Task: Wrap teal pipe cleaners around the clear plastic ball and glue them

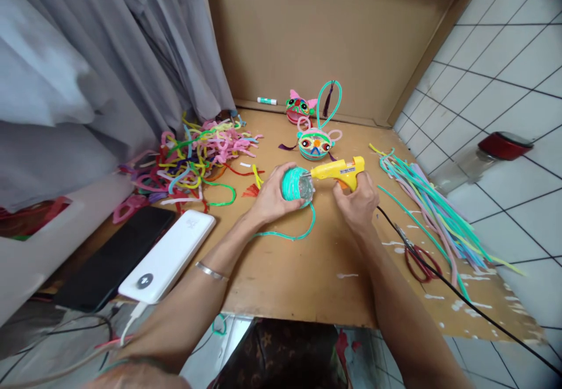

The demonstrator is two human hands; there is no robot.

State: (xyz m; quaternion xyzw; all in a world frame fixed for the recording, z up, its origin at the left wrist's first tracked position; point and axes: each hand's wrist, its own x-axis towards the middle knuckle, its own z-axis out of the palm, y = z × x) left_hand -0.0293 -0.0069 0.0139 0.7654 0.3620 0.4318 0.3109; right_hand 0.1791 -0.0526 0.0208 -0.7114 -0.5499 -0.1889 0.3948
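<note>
My left hand [276,195] is wrapped round a small clear cup [306,188] that lies on its side, its left part wound with turquoise pipe cleaner [291,184]. A loose turquoise tail [302,234] curves from it over the table. In my right hand [359,202] is a yellow hot glue gun [338,170], its nozzle pointing left and at the cup's upper edge; whether it touches I cannot tell. Just behind the cup stands a round pipe-cleaner animal figure [314,144] with looped ears and a turquoise handle loop. A second, pink and green figure [299,107] sits farther back.
Tangled coloured pipe cleaners [197,155] heap at the left. Straight ones [430,207] lie at the right, near red-handled scissors [419,257] and the gun's black cord [461,298]. A white power bank [169,257], black phone [118,254], glue stick [267,101] and glass jar [465,172] stand about.
</note>
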